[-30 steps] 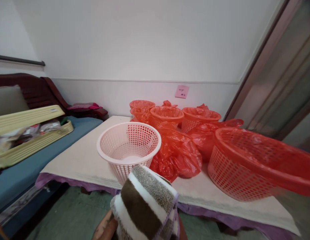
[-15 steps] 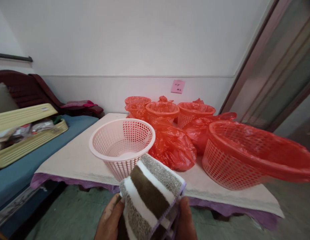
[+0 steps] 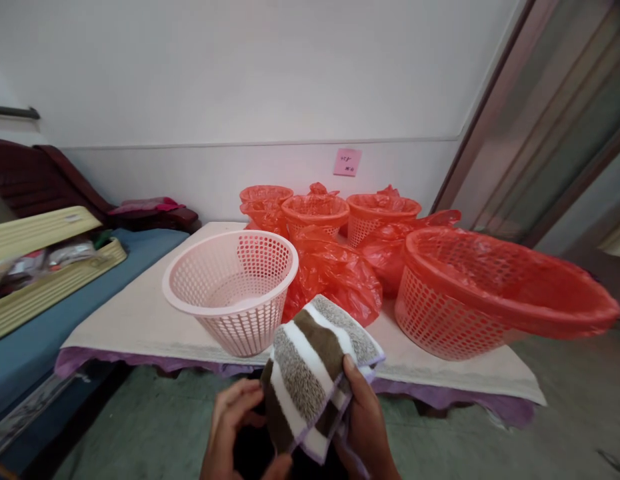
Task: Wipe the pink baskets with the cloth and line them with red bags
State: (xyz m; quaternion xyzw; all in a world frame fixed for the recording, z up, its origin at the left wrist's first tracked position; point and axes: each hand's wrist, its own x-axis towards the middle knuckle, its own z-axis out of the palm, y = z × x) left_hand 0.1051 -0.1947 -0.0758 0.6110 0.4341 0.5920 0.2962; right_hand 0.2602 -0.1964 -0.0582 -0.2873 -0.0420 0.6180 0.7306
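Note:
A folded striped towel [image 3: 310,370] in brown, grey and white, with a purple-stitched edge, is held up in front of the table's near edge. My right hand [image 3: 365,420] grips its right side, thumb on top and the other fingers mostly hidden beneath. At the towel's left edge is my left hand [image 3: 237,427], fingers curved and thumb well apart from them; its fingertips come close to the cloth, and whether they touch is unclear. Just beyond the towel, a pale pink perforated basket [image 3: 230,310] stands upright with nothing visible inside.
Red plastic bags [image 3: 335,273] lie on the cloth-covered table [image 3: 135,313]. Behind them several red-lined baskets [image 3: 315,210] line the wall, and a large red basket [image 3: 450,313] stands right. A pink note [image 3: 347,162] is on the wall. Left, a yellow case [image 3: 65,267] holds packets.
My left hand has loosened from the towel's left side and spread its fingers. My right thumb has moved onto the towel's top. The towel is turned slightly, and the view has shifted.

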